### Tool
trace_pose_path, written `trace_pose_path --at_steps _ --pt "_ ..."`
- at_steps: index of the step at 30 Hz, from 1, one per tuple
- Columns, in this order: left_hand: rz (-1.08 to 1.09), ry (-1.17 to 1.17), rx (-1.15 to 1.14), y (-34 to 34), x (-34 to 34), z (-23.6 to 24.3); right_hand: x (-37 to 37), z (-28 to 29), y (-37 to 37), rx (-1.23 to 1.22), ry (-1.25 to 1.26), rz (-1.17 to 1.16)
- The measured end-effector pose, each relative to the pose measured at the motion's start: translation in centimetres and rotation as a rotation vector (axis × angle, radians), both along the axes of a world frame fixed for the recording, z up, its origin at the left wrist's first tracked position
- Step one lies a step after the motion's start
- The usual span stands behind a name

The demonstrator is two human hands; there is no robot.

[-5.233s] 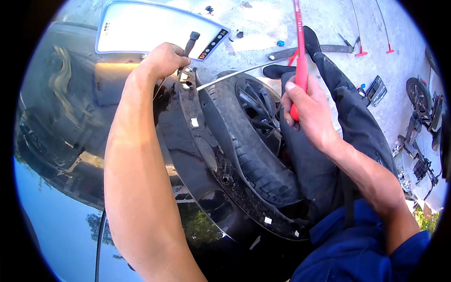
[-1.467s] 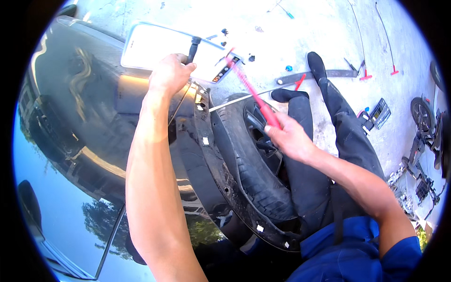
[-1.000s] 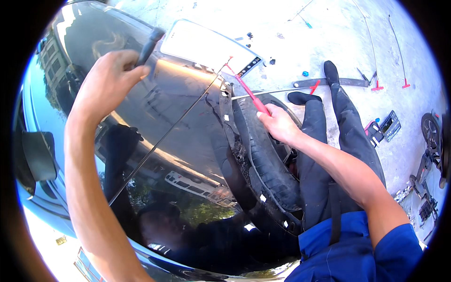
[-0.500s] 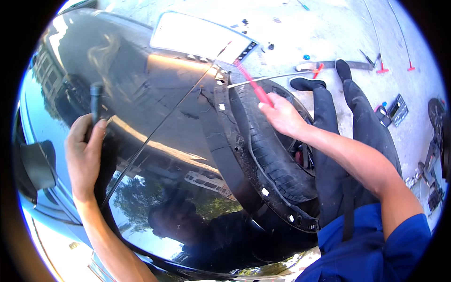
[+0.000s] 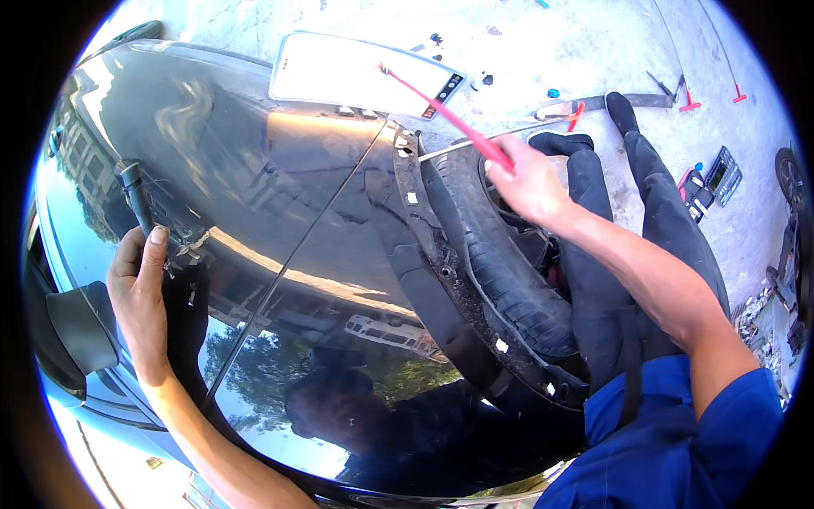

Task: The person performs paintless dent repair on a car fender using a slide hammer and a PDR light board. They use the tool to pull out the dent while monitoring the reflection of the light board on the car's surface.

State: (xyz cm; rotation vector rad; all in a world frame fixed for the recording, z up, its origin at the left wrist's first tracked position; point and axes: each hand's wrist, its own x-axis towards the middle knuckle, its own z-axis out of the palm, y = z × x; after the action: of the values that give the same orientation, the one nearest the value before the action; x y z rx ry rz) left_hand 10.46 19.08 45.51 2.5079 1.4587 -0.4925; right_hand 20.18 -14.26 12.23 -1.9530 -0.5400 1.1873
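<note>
Your left grip point(image 5: 139, 293) is closed round the dark rod point(image 5: 136, 197) over the glossy panel point(image 5: 326, 242), your right grip point(image 5: 532, 182) round the red tool point(image 5: 454, 121) above the tyre point(image 5: 513, 280); a slackened hold or stray swing could mar that panel.

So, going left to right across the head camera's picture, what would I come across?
Black side mirror → left hand holding a dark cylindrical tool → white panel → right hand, its red tool overlapping the panel → the further-right black shoe → dark rectangular case → wheel at the edge.
</note>
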Motion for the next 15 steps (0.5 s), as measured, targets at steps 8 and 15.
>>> trace_pose_path --at_steps 8,15 --pt "0.062 0.069 0.0 0.5 0.0 0.0 2.1 0.5 1.2 -0.138 0.368 0.061" --pt "0.085 0.012 -0.029 1.6 -0.5 0.1 1.2 1.2 0.9 -0.059 0.424 0.216"
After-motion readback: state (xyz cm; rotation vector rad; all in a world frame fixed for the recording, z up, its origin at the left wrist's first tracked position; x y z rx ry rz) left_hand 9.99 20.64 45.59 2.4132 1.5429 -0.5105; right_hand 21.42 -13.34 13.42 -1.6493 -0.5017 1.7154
